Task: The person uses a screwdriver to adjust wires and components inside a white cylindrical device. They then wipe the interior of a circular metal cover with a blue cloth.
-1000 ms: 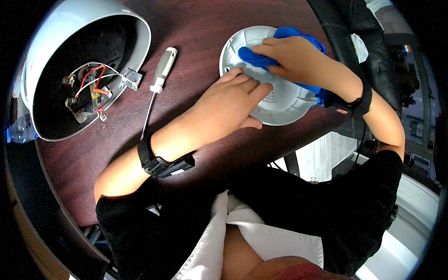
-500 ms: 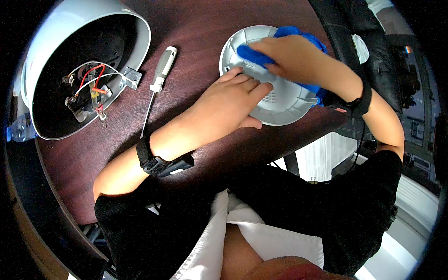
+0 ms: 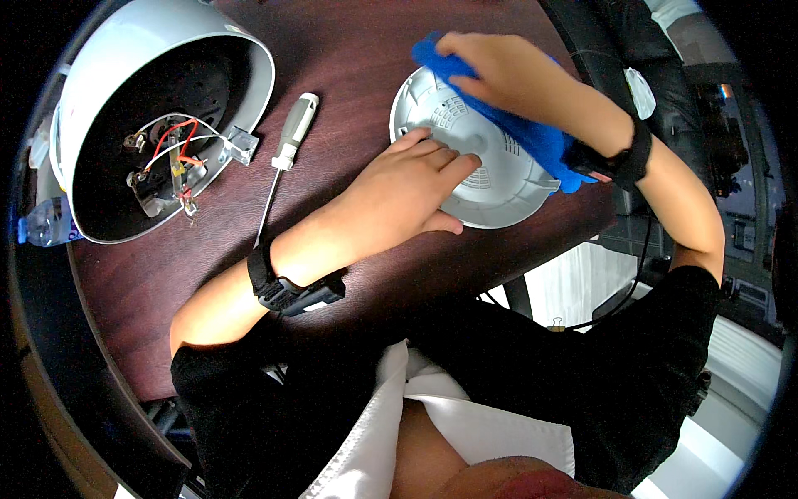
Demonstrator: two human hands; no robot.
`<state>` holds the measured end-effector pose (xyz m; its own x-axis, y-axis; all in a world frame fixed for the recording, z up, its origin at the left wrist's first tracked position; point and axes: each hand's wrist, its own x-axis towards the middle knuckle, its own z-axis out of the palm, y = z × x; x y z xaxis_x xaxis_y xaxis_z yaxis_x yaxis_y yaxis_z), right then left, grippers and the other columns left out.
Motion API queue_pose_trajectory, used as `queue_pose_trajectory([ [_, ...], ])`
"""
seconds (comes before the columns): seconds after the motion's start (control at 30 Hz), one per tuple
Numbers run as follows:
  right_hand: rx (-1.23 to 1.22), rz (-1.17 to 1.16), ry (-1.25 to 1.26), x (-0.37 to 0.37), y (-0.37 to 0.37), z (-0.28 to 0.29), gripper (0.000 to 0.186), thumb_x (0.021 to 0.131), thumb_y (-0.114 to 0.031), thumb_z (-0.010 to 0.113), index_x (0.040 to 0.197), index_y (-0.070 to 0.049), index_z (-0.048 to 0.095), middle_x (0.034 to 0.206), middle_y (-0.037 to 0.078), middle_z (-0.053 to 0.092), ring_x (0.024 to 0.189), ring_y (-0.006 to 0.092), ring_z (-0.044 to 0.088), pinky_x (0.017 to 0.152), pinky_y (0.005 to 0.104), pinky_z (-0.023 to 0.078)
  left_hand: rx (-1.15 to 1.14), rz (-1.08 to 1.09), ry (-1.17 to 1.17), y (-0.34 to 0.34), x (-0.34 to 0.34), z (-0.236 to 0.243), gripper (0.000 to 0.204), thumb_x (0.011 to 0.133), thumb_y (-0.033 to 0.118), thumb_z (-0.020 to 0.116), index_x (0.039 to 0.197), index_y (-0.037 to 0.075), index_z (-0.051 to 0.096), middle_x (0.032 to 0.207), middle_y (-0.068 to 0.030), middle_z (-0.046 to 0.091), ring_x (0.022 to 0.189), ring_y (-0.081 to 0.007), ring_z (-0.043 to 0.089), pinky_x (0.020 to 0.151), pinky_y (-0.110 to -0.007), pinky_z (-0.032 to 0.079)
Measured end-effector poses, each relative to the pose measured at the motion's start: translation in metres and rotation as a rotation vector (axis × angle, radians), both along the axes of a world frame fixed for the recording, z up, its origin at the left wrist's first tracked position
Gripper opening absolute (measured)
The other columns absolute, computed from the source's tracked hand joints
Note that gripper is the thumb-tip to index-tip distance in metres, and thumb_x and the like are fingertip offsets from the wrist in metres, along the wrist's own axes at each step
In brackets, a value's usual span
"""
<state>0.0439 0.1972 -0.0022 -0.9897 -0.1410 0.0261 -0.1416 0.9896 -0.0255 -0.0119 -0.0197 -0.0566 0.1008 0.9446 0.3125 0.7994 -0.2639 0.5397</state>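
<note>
A round grey plastic cover plate (image 3: 499, 195) lies on the dark wooden table (image 3: 357, 50). My left hand (image 3: 411, 183) presses flat on its near left part, fingers spread. My right hand (image 3: 507, 75) grips a blue cloth (image 3: 532, 133) and holds it against the plate's far edge; the cloth trails along under my wrist across the plate's right side.
A screwdriver (image 3: 287, 150) with a pale handle lies left of the plate. Further left a white dome-shaped appliance shell (image 3: 150, 58) lies open side up, with red and white wires (image 3: 174, 154) inside. A plastic bottle (image 3: 41, 229) rests at the table's left rim.
My right hand has slid the blue cloth from the plate's middle toward its far edge. My left hand has stayed on the plate.
</note>
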Motion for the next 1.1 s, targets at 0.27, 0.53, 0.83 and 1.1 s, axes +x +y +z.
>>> queue_pose_trajectory([
  [0.27, 0.306, 0.175, -0.102, -0.001, -0.024, -0.015, 0.038, 0.078, -0.012, 0.067, 0.112, 0.001, 0.059, 0.102, 0.015, 0.064, 0.082, 0.0283, 0.066, 0.067, 0.0346, 0.054, 0.01, -0.003, -0.028, -0.002, -0.002, -0.004, 0.065, 0.074, 0.031, 0.073, 0.126, 0.001, 0.047, 0.119, -0.0186, 0.058, 0.116, -0.0346, 0.051, 0.106, -0.044, 0.032],
  [0.53, 0.276, 0.265, -0.302, -0.013, -0.024, -0.013, 0.036, 0.076, -0.008, 0.067, 0.11, 0.0, 0.06, 0.103, 0.013, 0.06, 0.084, 0.026, 0.065, 0.068, 0.0333, 0.053, -0.001, -0.011, -0.05, -0.001, -0.003, -0.002, 0.064, 0.074, 0.031, 0.072, 0.125, 0.0, 0.048, 0.117, -0.0197, 0.058, 0.118, -0.0364, 0.05, 0.107, -0.045, 0.031],
  [0.83, 0.008, 0.097, -0.199, -0.011, 0.0, 0.008, 0.036, 0.085, -0.008, 0.058, 0.121, -0.01, 0.058, 0.1, 0.011, 0.06, 0.089, 0.0308, 0.06, 0.077, 0.0383, 0.05, -0.013, -0.003, -0.037, -0.002, -0.001, -0.003, 0.063, 0.075, 0.032, 0.07, 0.124, -0.001, 0.048, 0.117, -0.0208, 0.057, 0.117, -0.0369, 0.05, 0.108, -0.046, 0.031],
  [1.1, 0.169, 0.207, -0.316, -0.013, -0.028, -0.01, 0.035, 0.079, -0.007, 0.059, 0.114, -0.009, 0.063, 0.097, 0.01, 0.061, 0.083, 0.0269, 0.061, 0.071, 0.0353, 0.051, 0.072, -0.002, -0.019, 0.0, -0.004, -0.005, 0.065, 0.074, 0.032, 0.07, 0.125, -0.002, 0.048, 0.116, -0.0206, 0.057, 0.116, -0.0369, 0.05, 0.104, -0.044, 0.034],
])
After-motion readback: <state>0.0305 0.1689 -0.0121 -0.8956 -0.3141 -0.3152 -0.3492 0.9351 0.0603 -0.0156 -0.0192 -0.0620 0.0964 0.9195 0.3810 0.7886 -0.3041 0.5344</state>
